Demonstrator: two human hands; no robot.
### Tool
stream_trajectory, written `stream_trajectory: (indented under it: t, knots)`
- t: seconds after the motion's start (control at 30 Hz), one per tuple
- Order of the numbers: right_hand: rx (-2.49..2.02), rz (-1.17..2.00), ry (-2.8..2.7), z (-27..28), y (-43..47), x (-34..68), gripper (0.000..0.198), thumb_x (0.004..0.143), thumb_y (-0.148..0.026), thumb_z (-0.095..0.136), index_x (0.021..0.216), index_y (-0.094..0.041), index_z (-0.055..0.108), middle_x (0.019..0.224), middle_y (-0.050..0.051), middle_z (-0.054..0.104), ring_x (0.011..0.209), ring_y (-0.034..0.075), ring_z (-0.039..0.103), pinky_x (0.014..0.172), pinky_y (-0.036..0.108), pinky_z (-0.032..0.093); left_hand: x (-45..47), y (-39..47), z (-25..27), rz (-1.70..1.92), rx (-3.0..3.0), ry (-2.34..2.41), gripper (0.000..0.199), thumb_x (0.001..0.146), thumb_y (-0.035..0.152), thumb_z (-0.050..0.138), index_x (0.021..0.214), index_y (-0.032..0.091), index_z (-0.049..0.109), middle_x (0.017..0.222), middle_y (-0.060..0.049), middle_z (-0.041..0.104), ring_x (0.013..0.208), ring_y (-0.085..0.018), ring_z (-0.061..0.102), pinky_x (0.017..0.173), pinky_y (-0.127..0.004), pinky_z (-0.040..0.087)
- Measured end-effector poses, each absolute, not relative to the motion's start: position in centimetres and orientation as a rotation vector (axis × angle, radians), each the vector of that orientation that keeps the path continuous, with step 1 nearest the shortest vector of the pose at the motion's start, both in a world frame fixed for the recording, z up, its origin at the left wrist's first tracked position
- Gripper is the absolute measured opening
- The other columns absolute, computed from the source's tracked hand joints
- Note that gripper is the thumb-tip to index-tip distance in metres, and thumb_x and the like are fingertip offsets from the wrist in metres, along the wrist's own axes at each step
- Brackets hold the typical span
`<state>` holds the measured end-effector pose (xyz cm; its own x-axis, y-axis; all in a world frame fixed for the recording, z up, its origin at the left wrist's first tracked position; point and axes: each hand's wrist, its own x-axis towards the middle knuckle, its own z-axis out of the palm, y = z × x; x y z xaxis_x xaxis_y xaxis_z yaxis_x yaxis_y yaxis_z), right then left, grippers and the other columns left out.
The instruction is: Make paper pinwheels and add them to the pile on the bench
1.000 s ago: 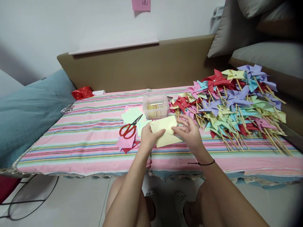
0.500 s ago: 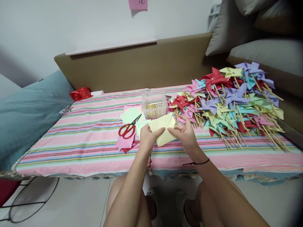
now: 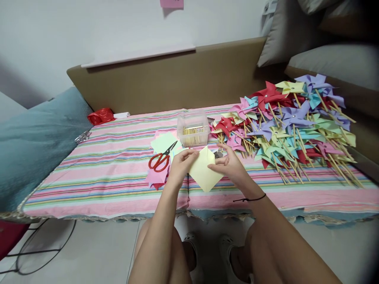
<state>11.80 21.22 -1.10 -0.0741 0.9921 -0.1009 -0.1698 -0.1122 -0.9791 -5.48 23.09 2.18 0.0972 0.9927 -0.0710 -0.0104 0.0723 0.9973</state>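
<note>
A pale yellow square of paper [image 3: 205, 173] with crease lines is held up in front of me, one corner pointing down. My left hand [image 3: 181, 163] pinches its left side between thumb and fingers. My right hand [image 3: 229, 163] grips the right side, its thumb lying on the paper's face. Just left of my left hand lie red-handled scissors [image 3: 162, 157] on a stack of coloured paper squares [image 3: 161, 142]. Behind the paper stands a clear plastic box [image 3: 193, 128] containing many thin sticks.
A large pile of coloured paper pinwheels [image 3: 293, 118] on sticks covers the right side of the striped cloth [image 3: 112, 161]. At the far left are a red plastic bag [image 3: 101, 116], a small metal item [image 3: 83, 137] and a blue cushion [image 3: 44, 134].
The yellow paper has been turned so that a corner now points down. My left hand has shifted its hold a little up and left; both hands still hold the paper.
</note>
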Motion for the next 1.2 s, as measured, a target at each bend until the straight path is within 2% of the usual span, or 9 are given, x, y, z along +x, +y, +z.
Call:
stream_trajectory:
  t: [0.13,0.3,0.43,0.6,0.83,1.03,1.2]
  knots:
    - [-1.141,1.479,-1.101,-0.9,21.0,11.6,0.104,0.058,-0.028,0.081,0.142,-0.02,0.02,0.065,-0.003,0.071,0.062,0.021,0.069,0.059,0.03,0.051,-5.3,23.0,2.3,1.122,1.228,1.142,0.024,0.072,0.039,0.068,0.08,0.017,0.073,0.084,-0.004,0.07,0.076,-0.016,0.059,0.063,-0.023,0.042]
    - [-1.158,1.475,-1.091,-1.0,21.0,11.6,0.101,0.058,-0.025,0.079,0.141,-0.02,0.021,0.064,-0.003,0.071,0.061,0.021,0.069,0.058,0.03,0.05,-5.4,23.0,2.6,1.136,1.148,1.046,0.03,0.073,0.042,0.069,0.089,0.016,0.068,0.076,-0.003,0.07,0.067,-0.014,0.06,0.06,-0.023,0.043]
    - [-1.182,1.457,-1.095,-1.0,21.1,11.8,0.102,0.058,-0.025,0.079,0.141,-0.021,0.021,0.065,-0.002,0.071,0.064,0.023,0.07,0.059,0.031,0.051,-5.7,23.0,2.6,1.059,1.163,1.004,0.037,0.065,0.039,0.077,0.092,0.017,0.066,0.067,-0.001,0.067,0.061,-0.014,0.059,0.059,-0.024,0.044]
    - [-1.183,1.464,-1.097,-0.9,21.1,11.8,0.101,0.057,-0.026,0.08,0.14,-0.021,0.023,0.066,-0.002,0.072,0.06,0.022,0.069,0.057,0.031,0.051,-5.9,22.9,2.5,0.936,1.257,0.942,0.049,0.057,0.026,0.082,0.101,0.016,0.063,0.07,0.001,0.064,0.064,-0.011,0.058,0.063,-0.024,0.044]
    - [-1.171,1.492,-1.111,-0.8,20.9,11.9,0.102,0.055,-0.026,0.081,0.14,-0.022,0.025,0.067,-0.001,0.073,0.06,0.021,0.069,0.056,0.029,0.051,-6.4,23.0,2.1,0.809,1.332,1.028,0.048,0.056,0.02,0.08,0.1,0.016,0.06,0.082,-0.001,0.063,0.064,-0.011,0.059,0.06,-0.024,0.045]
    - [-1.162,1.512,-1.113,-0.9,20.9,12.0,0.1,0.056,-0.025,0.082,0.139,-0.023,0.027,0.066,-0.002,0.073,0.062,0.021,0.069,0.056,0.028,0.051,-6.3,23.1,1.7,0.799,1.346,1.092,0.05,0.054,0.024,0.082,0.097,0.016,0.059,0.07,-0.002,0.066,0.064,-0.017,0.062,0.057,-0.027,0.045]
    - [-1.163,1.488,-1.093,-1.0,20.8,11.9,0.093,0.061,-0.023,0.078,0.139,-0.023,0.028,0.065,-0.002,0.073,0.063,0.02,0.068,0.056,0.027,0.05,-6.1,22.9,1.6,0.841,1.36,1.119,0.047,0.055,0.03,0.082,0.094,0.016,0.06,0.069,-0.003,0.066,0.061,-0.018,0.061,0.054,-0.028,0.045]
